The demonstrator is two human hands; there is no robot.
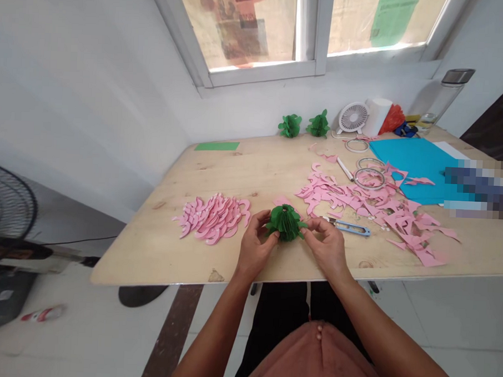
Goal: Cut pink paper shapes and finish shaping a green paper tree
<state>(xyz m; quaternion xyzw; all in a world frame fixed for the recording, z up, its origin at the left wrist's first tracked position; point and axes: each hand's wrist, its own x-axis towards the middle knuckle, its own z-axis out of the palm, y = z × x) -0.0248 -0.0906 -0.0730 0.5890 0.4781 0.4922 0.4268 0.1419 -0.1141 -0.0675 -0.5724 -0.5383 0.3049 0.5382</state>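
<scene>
A green folded-paper ornament [286,223] with rounded, fanned layers is held between both hands near the table's front edge. My left hand [256,241] grips its left side, thumb at the front. On the other side, my right hand [326,244] pinches the ornament's right edge between thumb and fingers. To the left lies a pile of pink curved paper cutouts [214,217] with small white spots. A blue utility knife [352,228] rests just right of my right hand. Part of a pink paper piece [282,201] shows behind the ornament.
Pink scraps [359,199] spread rightward around tape rolls [369,178] and a white pen [344,169]. Two green paper ornaments [290,125] stand by the wall, near a small white fan [353,118]. A blue folder [419,162] and tall bottle [449,100] are at right; green paper [217,146] lies back left.
</scene>
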